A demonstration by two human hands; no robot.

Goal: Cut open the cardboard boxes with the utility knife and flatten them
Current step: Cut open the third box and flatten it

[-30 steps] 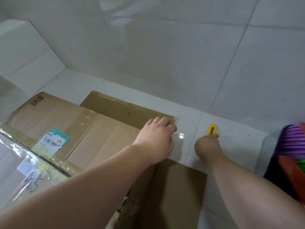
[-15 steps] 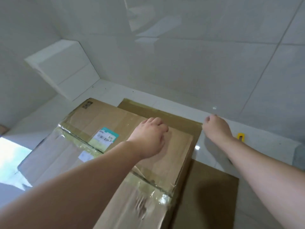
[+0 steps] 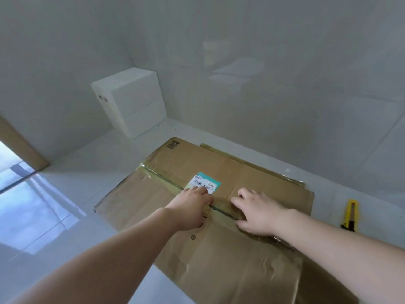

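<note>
The cardboard box point(image 3: 219, 216) lies cut open and nearly flat on the floor point(image 3: 65, 216). Both hands, left hand point(image 3: 190, 207) and right hand point(image 3: 258, 212), press it, fingers spread. The utility knife point(image 3: 350, 213) rests beside it.

White glossy tile floor point(image 3: 65, 216) fills lower frame, window glare at left. Flattened cardboard point(image 3: 219, 255) lies centre to lower right, second sheet point(image 3: 252, 160) under its far edge. Yellow knife point(image 3: 350, 213) on tiles at right, beside cardboard, apart. White box point(image 3: 131, 102) stands in corner, upper left of centre.
</note>
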